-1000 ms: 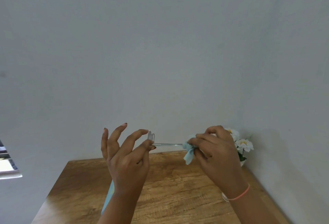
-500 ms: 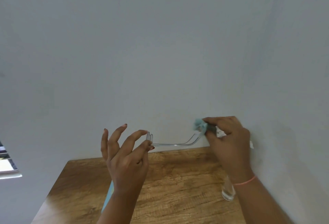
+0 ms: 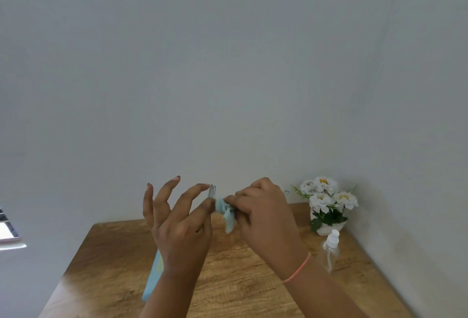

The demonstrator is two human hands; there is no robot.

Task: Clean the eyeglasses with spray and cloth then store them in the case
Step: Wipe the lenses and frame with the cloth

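My left hand (image 3: pixel 177 226) pinches the clear-framed eyeglasses (image 3: pixel 212 190) between thumb and forefinger, the other fingers spread upward. Only a small edge of the frame shows above the fingertips. My right hand (image 3: pixel 263 214) is closed on a bunched light-blue cloth (image 3: pixel 225 212), pressed against the glasses right beside the left fingertips. A light-blue eyeglass case (image 3: pixel 153 279) lies on the wooden table (image 3: pixel 240 274), mostly hidden behind my left forearm. A clear spray bottle (image 3: pixel 330 248) with a white nozzle stands at the right.
A white pot of white flowers (image 3: pixel 326 204) stands in the table's far right corner, just behind the spray bottle. Plain walls close the back and right sides. A window edge (image 3: pixel 7 231) shows at far left.
My right hand slid the cloth out to the far tip of the temple arm, then back along it to the frame next to my left fingers. The left hand stayed put.
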